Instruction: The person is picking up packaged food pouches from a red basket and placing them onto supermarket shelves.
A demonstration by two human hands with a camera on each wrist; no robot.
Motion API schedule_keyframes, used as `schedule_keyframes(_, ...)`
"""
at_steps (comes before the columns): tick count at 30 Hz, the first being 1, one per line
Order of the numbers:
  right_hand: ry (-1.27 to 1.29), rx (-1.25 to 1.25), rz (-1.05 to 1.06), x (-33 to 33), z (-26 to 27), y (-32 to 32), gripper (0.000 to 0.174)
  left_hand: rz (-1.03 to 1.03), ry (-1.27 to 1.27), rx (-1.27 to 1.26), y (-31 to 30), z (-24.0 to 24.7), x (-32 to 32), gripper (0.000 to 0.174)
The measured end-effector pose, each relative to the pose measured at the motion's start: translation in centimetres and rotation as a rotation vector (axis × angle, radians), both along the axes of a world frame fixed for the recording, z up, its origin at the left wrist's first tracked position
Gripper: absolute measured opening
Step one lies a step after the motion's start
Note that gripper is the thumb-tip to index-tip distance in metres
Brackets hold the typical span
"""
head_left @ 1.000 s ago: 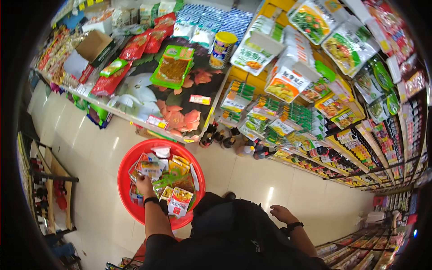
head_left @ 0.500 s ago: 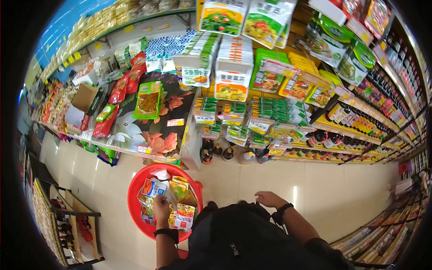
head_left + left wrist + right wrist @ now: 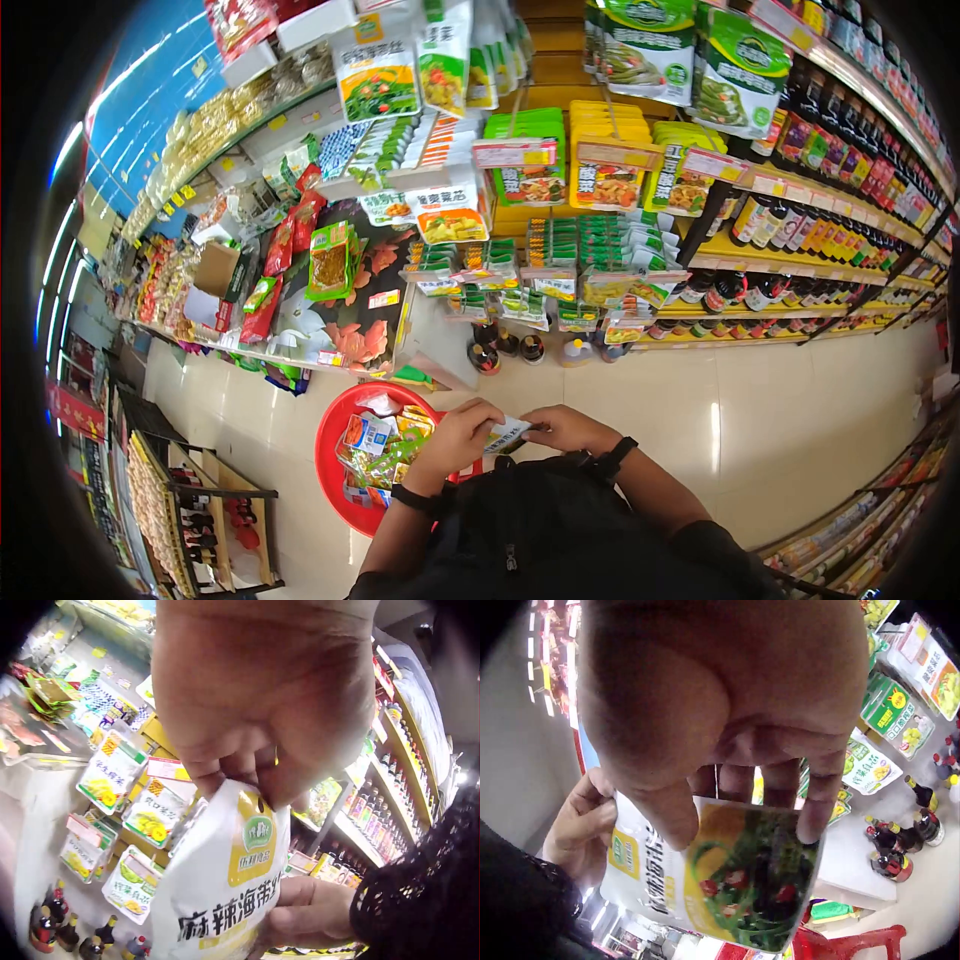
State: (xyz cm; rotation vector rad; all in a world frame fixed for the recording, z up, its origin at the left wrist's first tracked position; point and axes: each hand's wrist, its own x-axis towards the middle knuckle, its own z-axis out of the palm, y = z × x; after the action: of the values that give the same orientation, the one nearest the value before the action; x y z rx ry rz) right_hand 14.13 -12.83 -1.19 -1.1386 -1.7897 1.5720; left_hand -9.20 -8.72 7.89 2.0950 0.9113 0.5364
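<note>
In front of the person's body, both hands hold one white packet of shredded kelp (image 3: 510,433). The left hand (image 3: 458,440) pinches its top end, by the hanging hole, as the left wrist view shows. At the other end the right hand (image 3: 570,430) grips the packet, its thumb on the printed front and fingers behind. A photo of green strands with red pieces covers the lower part of the packet (image 3: 750,881). Just left of the hands, a red basket (image 3: 328,430) on the floor contains several food packets (image 3: 385,445).
A display table (image 3: 365,345) with bagged goods stands ahead on the left. Hanging packets (image 3: 530,155) fill the rack in front, with dark bottles (image 3: 532,348) on the floor below. Bottle shelves (image 3: 780,225) run to the right. A wooden shelf unit (image 3: 225,510) stands at lower left.
The left hand has lifted the packet out of the red basket and brought it right, before the body. The right hand has come in and taken hold too. The head view has turned rightward.
</note>
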Motion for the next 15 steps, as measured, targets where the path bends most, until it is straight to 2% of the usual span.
schedule_keyframes(1, 0.044, 0.026, -0.086, 0.4, 0.4, -0.7, 0.023, 0.021, -0.005, 0.0, -0.3, 0.6, 1.0, 0.017)
schedule_keyframes(6, 0.107, 0.049, -0.237, 3.7, 0.8, -2.1, 0.023, 0.183, -0.149, -0.149, -0.9, -0.8, 3.4, 0.019)
schedule_keyframes(15, 0.131, 0.174, -0.353, 7.5, 0.9, -4.1, 0.023, 0.111, 0.022, -0.083, -2.4, 0.7, 6.4, 0.018)
